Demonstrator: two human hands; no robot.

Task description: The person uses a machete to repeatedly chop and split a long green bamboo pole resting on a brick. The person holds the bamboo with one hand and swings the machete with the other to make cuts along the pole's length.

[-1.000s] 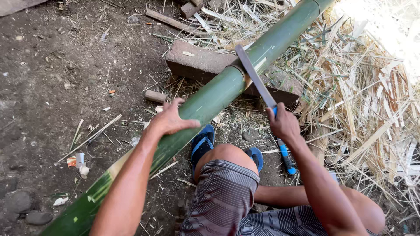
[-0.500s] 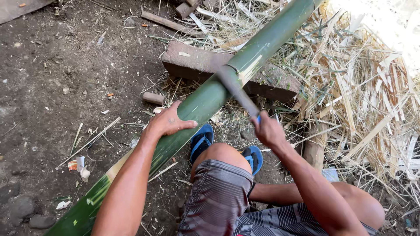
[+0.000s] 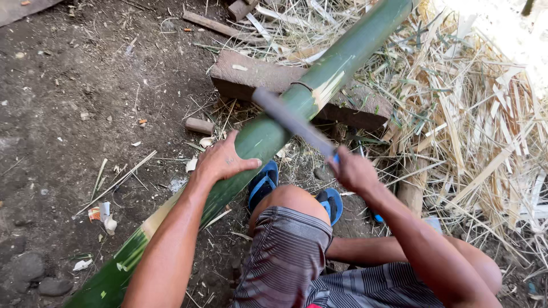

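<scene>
A long green bamboo pole runs from lower left to upper right, resting on a brown wooden block. My left hand lies flat on the pole, fingers spread over its side. My right hand grips the blue handle of a long grey blade, which is blurred and crosses over the pole just below a pale shaved patch. My bent knee in striped shorts sits between my arms, above blue sandals.
Dry bamboo strips and shavings pile up on the right. Bare dark soil with small wood bits, a wood stub and stones lies to the left. More wood scraps lie at the top.
My right hand has swung the blade leftward and down, from beside the pole to across it. My left hand stays pressed on the pole.
</scene>
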